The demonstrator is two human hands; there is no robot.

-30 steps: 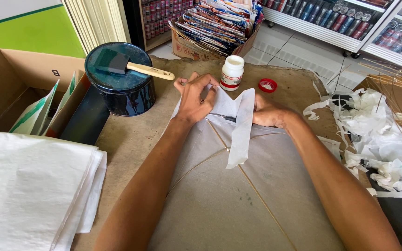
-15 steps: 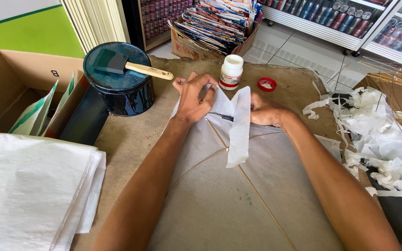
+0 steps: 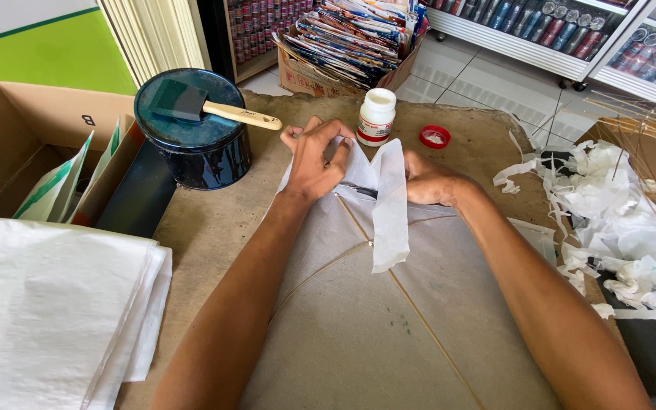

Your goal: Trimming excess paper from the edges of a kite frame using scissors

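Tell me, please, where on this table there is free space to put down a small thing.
Bare tabletop lies between the dark tin and the left hand, and behind the hands around the white bottle and red cap. The right edge is crowded with paper scraps; the front left holds folded white sheets.

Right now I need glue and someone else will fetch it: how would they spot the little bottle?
Start at the big dark blue tin with the foam brush lying on top. Go right, past the left hand, to the far table edge. There stands the small white bottle, open, its red cap lying just to its right.
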